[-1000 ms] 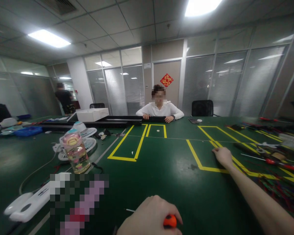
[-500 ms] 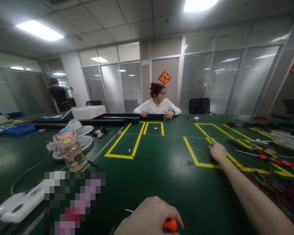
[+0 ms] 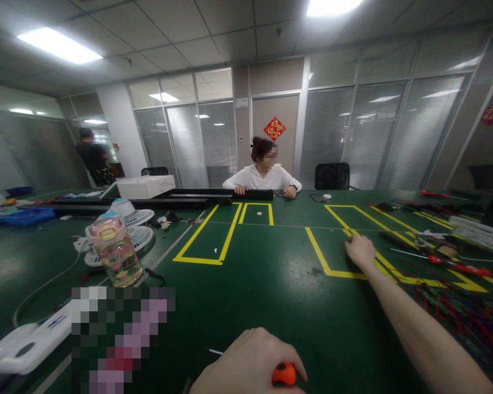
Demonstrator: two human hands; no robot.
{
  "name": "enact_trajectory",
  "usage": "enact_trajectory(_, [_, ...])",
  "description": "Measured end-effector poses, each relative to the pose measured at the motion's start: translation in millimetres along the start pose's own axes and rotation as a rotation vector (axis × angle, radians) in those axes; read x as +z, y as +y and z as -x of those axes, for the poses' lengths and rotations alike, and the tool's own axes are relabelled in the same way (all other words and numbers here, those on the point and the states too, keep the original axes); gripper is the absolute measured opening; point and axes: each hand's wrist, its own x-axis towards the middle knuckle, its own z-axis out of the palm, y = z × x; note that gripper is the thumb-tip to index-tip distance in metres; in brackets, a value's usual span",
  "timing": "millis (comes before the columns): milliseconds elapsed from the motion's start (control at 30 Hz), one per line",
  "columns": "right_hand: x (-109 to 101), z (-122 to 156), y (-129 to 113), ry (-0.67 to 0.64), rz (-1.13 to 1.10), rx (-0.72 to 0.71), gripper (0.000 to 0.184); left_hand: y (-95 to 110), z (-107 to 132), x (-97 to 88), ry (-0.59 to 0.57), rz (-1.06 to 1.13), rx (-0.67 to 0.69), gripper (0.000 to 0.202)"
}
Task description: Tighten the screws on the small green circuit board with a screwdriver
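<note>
Two hands, well apart: an orange handle (image 3: 283, 375) is gripped in the left hand (image 3: 248, 361) over the green table (image 3: 246, 298); right hand (image 3: 360, 253) placed at yellow tape (image 3: 317, 250), any pinch cannot be told. Thin shaft (image 3: 216, 351) best kept pointed clear of fingers.

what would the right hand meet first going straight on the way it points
The right hand would probably first meet the white-sleeved person's left hand across the green table, though depth is unclear and it might pass above or beside it.
</note>
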Motion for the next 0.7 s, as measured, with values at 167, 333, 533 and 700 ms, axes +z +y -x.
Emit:
enact_trajectory(167, [1, -2, -6, -0.014, -0.030, 0.054, 0.029, -7, -2, 1.3, 0.050, 0.019, 0.051, 0.030])
enact_trajectory(333, [1, -6, -11, -0.025, -0.047, 0.064, 0.028, -8, -2, 3.0, 0.018, 0.042, -0.014, 0.029])
enact_trajectory(533, [-9, -5, -13, -0.008, -0.031, 0.046, 0.040, -1, 3, 11.8, 0.177, 0.035, 0.001, 0.027])
enact_trajectory(700, [-45, -8, 13, 0.008, -0.005, -0.009, 0.029, 9, 9, 5.7, 0.134, 0.076, 0.039, 0.032])
